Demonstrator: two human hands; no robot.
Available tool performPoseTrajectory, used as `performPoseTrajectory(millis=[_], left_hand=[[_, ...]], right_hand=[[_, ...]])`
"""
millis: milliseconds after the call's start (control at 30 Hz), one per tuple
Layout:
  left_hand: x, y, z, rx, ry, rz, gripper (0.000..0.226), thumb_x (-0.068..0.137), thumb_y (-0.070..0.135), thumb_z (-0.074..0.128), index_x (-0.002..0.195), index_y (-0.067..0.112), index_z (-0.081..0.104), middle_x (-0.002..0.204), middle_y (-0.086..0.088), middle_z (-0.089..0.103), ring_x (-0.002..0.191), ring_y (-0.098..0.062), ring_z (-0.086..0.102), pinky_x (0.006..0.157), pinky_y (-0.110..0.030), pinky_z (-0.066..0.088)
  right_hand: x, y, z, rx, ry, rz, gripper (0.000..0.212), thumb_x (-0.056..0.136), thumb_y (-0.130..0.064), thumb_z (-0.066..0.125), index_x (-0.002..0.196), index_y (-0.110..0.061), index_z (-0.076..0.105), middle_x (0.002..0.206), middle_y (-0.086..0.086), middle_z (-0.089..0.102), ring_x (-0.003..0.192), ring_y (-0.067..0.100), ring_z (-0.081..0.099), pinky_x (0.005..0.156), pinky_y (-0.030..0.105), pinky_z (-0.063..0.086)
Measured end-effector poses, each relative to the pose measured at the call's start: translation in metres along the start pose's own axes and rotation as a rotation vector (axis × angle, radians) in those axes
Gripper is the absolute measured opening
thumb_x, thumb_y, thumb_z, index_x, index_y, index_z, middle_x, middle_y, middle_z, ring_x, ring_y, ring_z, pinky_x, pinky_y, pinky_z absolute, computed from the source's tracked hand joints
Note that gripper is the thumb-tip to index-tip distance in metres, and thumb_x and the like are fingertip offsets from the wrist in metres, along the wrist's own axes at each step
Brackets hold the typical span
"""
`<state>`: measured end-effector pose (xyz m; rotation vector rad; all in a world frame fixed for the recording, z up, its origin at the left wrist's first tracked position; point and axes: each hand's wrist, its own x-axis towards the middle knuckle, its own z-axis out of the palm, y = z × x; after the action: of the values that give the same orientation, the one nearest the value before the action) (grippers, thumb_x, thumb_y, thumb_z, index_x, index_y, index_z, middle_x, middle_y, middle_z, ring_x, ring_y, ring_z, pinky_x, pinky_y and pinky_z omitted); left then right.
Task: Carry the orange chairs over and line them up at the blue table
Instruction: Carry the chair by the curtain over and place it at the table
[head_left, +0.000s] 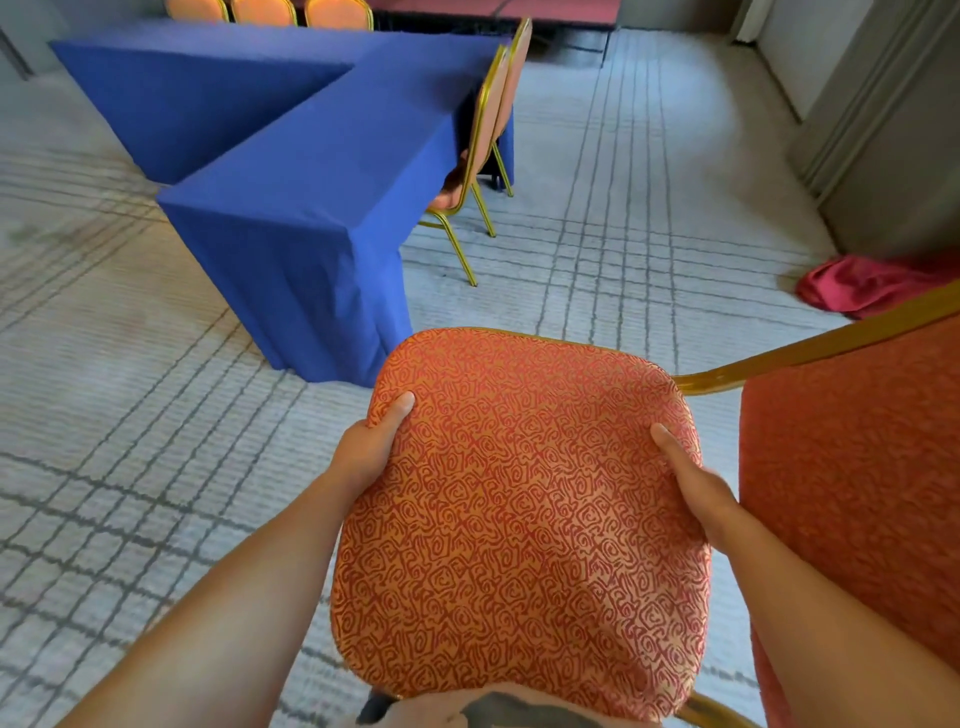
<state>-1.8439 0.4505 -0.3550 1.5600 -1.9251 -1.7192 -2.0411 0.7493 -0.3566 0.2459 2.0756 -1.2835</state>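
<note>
The left hand (371, 452) is gripping the left edge of the seat (519, 519) of an orange chair. Its thumb is lying flat on the patterned fabric, and its other fingers are curling under the edge, out of view. The right hand (696, 483) is gripping the right edge the same way, thumb on top and the remaining fingers hidden below.

The seat is sitting between both forearms, low in the view and close to the body, above the carpet (130, 415). It is lying near the closest corner of the table (311, 171) but apart from it. A gold rail (810, 345) is running from the seat's far right corner toward the right edge of the view, beside a large orange panel (852, 467). It cannot be told whether this panel is the back of the held chair.

The table is wearing a blue cover that is hanging to the floor, and it is forming an L shape. Two chairs (485, 119) are standing side by side at its right side, seats tucked under the cover, backs upright. Three more chair backs (262, 10) are showing in a row behind the table's far edge. A red cloth (872, 283) is lying bunched on the carpet at the right, by the wall.
</note>
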Motion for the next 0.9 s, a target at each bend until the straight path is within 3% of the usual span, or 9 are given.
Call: performPoseTrajectory(millis=[67,200,333,467,633,767,900], left_hand=[[0.03,0.02,-0.001,0.015,0.022,-0.001,0.08,0.077,0.076,0.053,0.123,0.011,0.064,0.121,-0.014,0.065,0.109,-0.03,0.061,0.098,-0.035,0.045],[0.103,0.063,0.001,0.009,0.007,0.028,0.074,0.079,0.071,0.055,0.122,0.012,0.065,0.121,-0.012,0.066,0.111,-0.028,0.061,0.1,-0.036,0.044],[0.189,0.113,0.0,0.013,0.01,0.085,0.07,0.081,0.068,0.057,0.126,0.014,0.063,0.127,-0.009,0.063,0.117,-0.027,0.058,0.1,-0.033,0.04],[0.278,0.182,-0.012,0.077,-0.007,0.114,0.069,0.081,0.069,0.055,0.123,0.014,0.064,0.123,-0.008,0.065,0.114,-0.026,0.059,0.098,-0.033,0.04],[0.354,0.249,-0.005,0.092,-0.039,0.174,0.061,0.087,0.063,0.052,0.119,0.013,0.066,0.104,-0.002,0.061,0.099,-0.021,0.057,0.087,-0.027,0.038],[0.413,0.287,0.009,0.121,-0.067,0.139,0.075,0.081,0.072,0.05,0.123,0.011,0.063,0.122,-0.01,0.063,0.111,-0.028,0.059,0.093,-0.033,0.041],[0.477,0.316,0.036,0.144,-0.09,0.118,0.075,0.083,0.071,0.049,0.124,0.01,0.063,0.125,-0.014,0.063,0.114,-0.031,0.058,0.1,-0.037,0.041]], right_hand=[[0.028,-0.02,0.011,0.002,-0.005,0.018,0.091,0.072,-0.076,0.06,0.132,-0.008,0.058,0.115,0.012,0.062,0.102,0.029,0.054,0.093,0.038,0.04],[0.086,-0.069,0.04,-0.009,0.01,0.034,0.098,0.071,-0.08,0.058,0.136,-0.007,0.055,0.133,0.017,0.059,0.121,0.033,0.054,0.101,0.041,0.039],[0.151,-0.125,0.074,0.005,0.037,0.037,0.134,0.033,-0.098,0.056,0.133,-0.009,0.057,0.129,0.016,0.061,0.118,0.033,0.056,0.103,0.044,0.042],[0.203,-0.193,0.109,0.049,0.062,0.02,0.116,0.051,-0.092,0.058,0.135,-0.012,0.057,0.132,0.016,0.06,0.12,0.033,0.055,0.108,0.045,0.041],[0.259,-0.266,0.122,0.054,0.144,0.001,0.133,0.026,-0.1,0.053,0.125,-0.011,0.064,0.118,0.013,0.067,0.111,0.031,0.061,0.104,0.044,0.045],[0.301,-0.307,0.126,0.066,0.173,0.011,0.134,0.025,-0.101,0.054,0.124,-0.013,0.065,0.12,0.012,0.067,0.11,0.03,0.061,0.104,0.044,0.046],[0.36,-0.343,0.134,0.066,0.176,0.058,0.13,0.027,-0.099,0.056,0.125,-0.014,0.064,0.12,0.012,0.067,0.11,0.03,0.061,0.104,0.045,0.045]])
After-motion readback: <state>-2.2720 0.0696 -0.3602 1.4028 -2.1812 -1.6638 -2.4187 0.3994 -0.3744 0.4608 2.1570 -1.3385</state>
